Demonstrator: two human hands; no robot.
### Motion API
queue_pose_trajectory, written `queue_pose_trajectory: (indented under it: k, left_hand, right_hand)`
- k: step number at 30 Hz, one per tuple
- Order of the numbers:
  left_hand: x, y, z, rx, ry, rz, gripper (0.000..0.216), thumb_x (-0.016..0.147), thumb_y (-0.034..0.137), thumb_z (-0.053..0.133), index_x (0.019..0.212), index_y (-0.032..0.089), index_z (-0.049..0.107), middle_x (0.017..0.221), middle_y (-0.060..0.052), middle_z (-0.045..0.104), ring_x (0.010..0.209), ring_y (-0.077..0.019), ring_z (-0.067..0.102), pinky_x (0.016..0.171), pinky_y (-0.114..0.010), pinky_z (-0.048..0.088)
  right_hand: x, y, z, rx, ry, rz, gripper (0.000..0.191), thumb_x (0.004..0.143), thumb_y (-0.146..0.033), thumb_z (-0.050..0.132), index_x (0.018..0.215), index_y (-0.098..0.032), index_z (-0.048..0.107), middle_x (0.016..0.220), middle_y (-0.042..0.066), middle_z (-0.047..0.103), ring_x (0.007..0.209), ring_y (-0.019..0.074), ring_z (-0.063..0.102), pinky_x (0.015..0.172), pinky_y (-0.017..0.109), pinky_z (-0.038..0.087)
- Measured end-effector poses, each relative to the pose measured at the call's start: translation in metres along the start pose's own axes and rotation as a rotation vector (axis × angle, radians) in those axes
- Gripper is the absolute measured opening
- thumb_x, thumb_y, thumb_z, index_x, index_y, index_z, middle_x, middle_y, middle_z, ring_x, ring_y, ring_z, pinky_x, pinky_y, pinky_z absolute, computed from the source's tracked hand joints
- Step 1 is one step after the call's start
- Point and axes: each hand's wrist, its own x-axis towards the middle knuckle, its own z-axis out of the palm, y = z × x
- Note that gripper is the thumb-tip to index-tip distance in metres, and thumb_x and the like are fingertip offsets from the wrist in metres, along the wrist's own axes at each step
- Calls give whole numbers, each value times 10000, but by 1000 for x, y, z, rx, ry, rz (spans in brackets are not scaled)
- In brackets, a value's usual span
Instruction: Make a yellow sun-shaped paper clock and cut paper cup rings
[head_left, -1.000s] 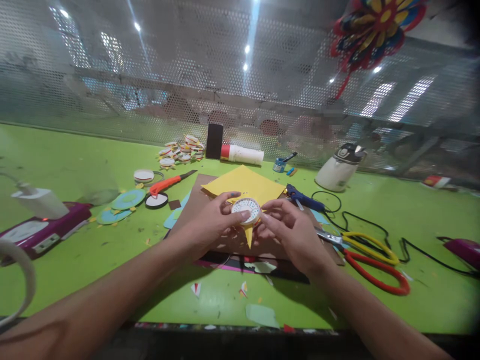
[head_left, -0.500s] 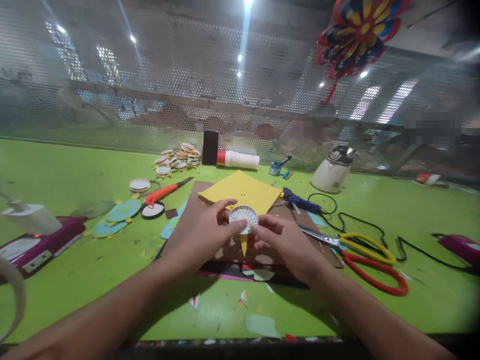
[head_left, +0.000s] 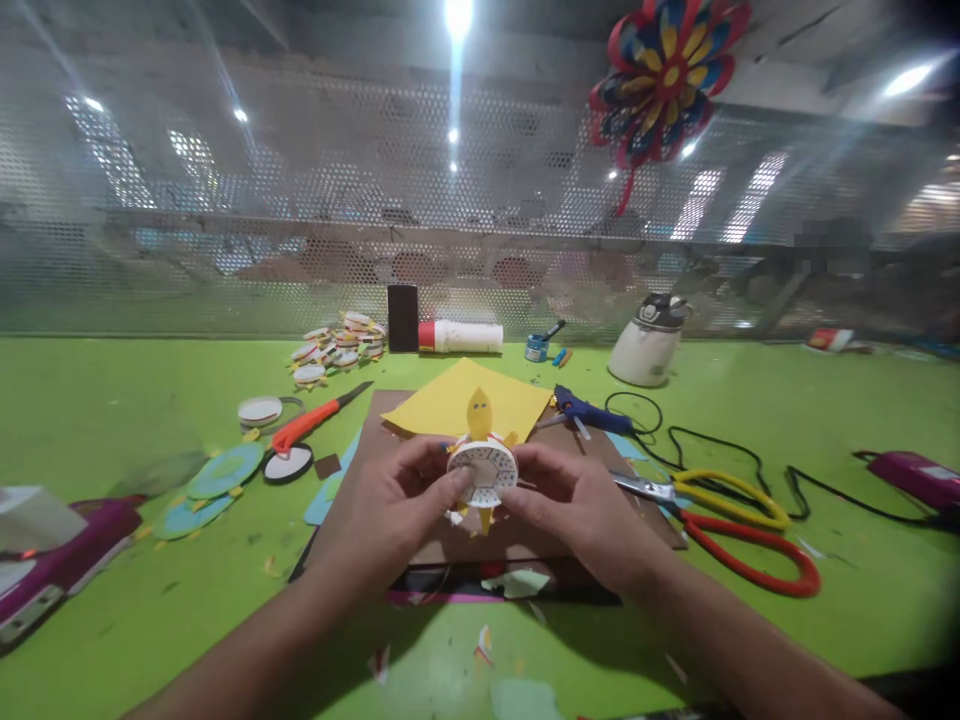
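A small paper turtle (head_left: 484, 474) is held between my two hands over the brown board. Its round white shell bears a dotted pattern, its yellow head with two eyes points away from me, and a yellow tail hangs toward me. My left hand (head_left: 420, 485) pinches the shell's left edge, thumb on top. On the opposite edge, my right hand (head_left: 562, 490) grips with thumb and fingers. Behind the turtle lies a yellow paper sheet (head_left: 450, 395) on the brown board (head_left: 360, 540). Large scissors (head_left: 675, 490) with yellow and red handles rest by my right hand.
A blue glue gun (head_left: 596, 410) with a black cord lies right of the board. To the left are an orange-handled knife (head_left: 311, 425), blue-green discs (head_left: 225, 470) and a purple power strip (head_left: 90, 550). Several small turtles (head_left: 341, 345), a white bottle (head_left: 465, 337) and a kettle (head_left: 646, 342) stand behind.
The turtle has tilted in my hands, so its yellow head and more of its shell now show. Both hands keep hold, and the camera view has shifted slightly.
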Motion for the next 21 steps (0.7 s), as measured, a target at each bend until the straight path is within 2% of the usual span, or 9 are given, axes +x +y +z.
queue_pose_trajectory:
  k: [7,15,21]
  left_hand:
    - [-2,3,4,-10,52,9,247,793,355,701,973,187,681,917,-52,737,858,-209,669,758,-287,514]
    - [-8,6,7,-13,94,45,244,782,334,699,983,198,678,898,-46,732,814,-201,667,716,-280,516]
    - [-12,11,10,28,126,42,207,794,308,678,970,200,666,901,-38,722,810,-190,664,719,-270,511]
  right_hand:
    - [-3,-6,1,6,-17,-50,196,803,-281,723,971,-199,664,948,35,728,888,149,667,820,262,532]
    - [-7,-7,3,8,-21,-112,184,834,-258,697,1015,-234,680,975,24,737,921,153,684,826,262,551]
    - [-10,-5,2,-3,-33,-101,200,840,-256,693,1039,-247,669,1005,28,721,901,152,677,789,261,560]
